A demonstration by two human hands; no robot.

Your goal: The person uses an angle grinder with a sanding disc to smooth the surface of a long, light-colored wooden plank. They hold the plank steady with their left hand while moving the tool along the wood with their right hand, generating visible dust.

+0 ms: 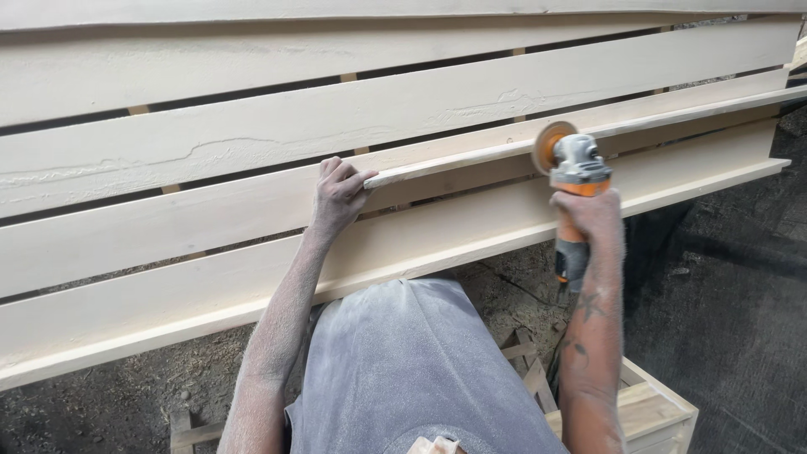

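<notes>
left hand (339,195) pinches thin pale wooden strip (504,150) | right hand (588,214) grips orange-grey angle grinder (574,168) | risk: disc may snag, kicking strip loose

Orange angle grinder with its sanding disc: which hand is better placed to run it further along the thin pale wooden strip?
Right hand: it grips the orange angle grinder, disc at the thin pale wooden strip; left hand holds its end.

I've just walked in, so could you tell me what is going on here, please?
A person holds an orange-and-grey angle grinder in the right hand, its disc against the edge of a thin wooden strip. The left hand grips the strip's near end. Pale slatted boards lie beneath, and dust coats both arms.
</notes>
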